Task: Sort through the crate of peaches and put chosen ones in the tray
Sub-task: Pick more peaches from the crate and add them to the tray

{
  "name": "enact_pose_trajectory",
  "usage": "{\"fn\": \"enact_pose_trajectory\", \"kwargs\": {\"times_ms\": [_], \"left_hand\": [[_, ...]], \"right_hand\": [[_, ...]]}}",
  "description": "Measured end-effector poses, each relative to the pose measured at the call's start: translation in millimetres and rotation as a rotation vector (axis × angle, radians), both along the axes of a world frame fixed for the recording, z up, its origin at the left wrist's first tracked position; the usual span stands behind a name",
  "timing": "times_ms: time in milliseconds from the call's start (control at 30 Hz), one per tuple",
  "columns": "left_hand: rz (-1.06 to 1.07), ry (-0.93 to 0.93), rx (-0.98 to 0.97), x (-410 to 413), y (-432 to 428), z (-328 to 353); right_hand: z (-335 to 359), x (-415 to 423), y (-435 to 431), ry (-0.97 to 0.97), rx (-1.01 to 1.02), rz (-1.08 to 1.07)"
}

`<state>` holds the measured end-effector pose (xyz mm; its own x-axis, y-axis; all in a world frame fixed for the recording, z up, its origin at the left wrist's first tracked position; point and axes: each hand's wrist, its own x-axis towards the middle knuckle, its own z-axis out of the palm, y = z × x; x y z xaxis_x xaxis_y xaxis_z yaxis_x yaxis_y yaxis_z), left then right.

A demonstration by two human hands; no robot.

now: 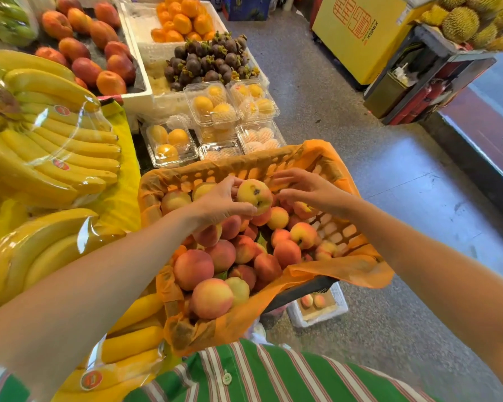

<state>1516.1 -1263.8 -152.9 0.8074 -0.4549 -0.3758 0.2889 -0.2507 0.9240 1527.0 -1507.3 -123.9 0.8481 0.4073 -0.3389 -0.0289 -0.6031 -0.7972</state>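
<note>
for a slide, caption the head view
Left hand holds a spotted peach over the crate, right hand open beside it.

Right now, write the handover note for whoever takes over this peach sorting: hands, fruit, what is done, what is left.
Left hand: grips a yellow peach with dark spots, raised over the crate.
Right hand: open beside that peach, holding nothing.
Crate: many peaches inside.
White tray: on the floor below the crate, two peaches in it.
Done: two chosen, it seems.
Left: judge the spotted one, probably a reject, then keep sorting.
</note>
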Motion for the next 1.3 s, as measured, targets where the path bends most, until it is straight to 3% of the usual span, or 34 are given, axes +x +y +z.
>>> {"fn": "enact_pose_trajectory", "kwargs": {"times_ms": [33, 100, 233, 400, 533, 700, 800, 967, 1067, 1167, 1300], "left_hand": [[0.001, 0.013, -0.029, -1.4, -4.4, 0.8], [-0.024, 0.018, -0.072, -5.1, -14.8, 4.0], [-0.13, -0.023, -0.112, -20.4, -44.8, 15.4], [-0.114, -0.045, -0.163, -49.9, -96.4, 17.1], [-0.181, -0.249, 0.019, -84.1, -153.3, 12.3], [-0.342, -0.619, 0.451, -129.4, -222.6, -14.8], [-0.181, -0.82, 0.728, -155.6, -254.8, -18.4], [0.012, -0.897, 1.016, -188.5, -291.4, -24.2], [0.037, -0.938, 0.993, -210.2, -318.4, -35.7], [-0.066, -1.036, 0.926, -224.7, -350.1, -57.5], [-0.241, -0.799, 0.757, -225.0, -387.5, -109.7]], "right_hand": [[7.4, -9.7, 2.0, 0.065, 0.091, -0.017], [16.1, -28.7, 4.2, 0.079, 0.084, 0.002], [18.0, -58.2, -9.1, -0.106, 0.034, -0.068], [20.4, -94.4, -58.7, -0.129, 0.083, -0.245], [18.6, -128.0, -111.5, -0.189, 0.084, -0.363], [11.7, -165.5, -191.1, -0.213, 0.158, -0.471], [2.2, -181.5, -234.4, -0.201, 0.163, -0.491], [-25.5, -207.9, -285.9, -0.11, 0.147, -0.464], [-46.4, -221.7, -307.8, -0.062, 0.131, -0.471], [-74.3, -231.5, -329.8, 0.006, 0.104, -0.457], [-124.9, -237.8, -358.7, 0.083, 0.037, -0.444]]}}
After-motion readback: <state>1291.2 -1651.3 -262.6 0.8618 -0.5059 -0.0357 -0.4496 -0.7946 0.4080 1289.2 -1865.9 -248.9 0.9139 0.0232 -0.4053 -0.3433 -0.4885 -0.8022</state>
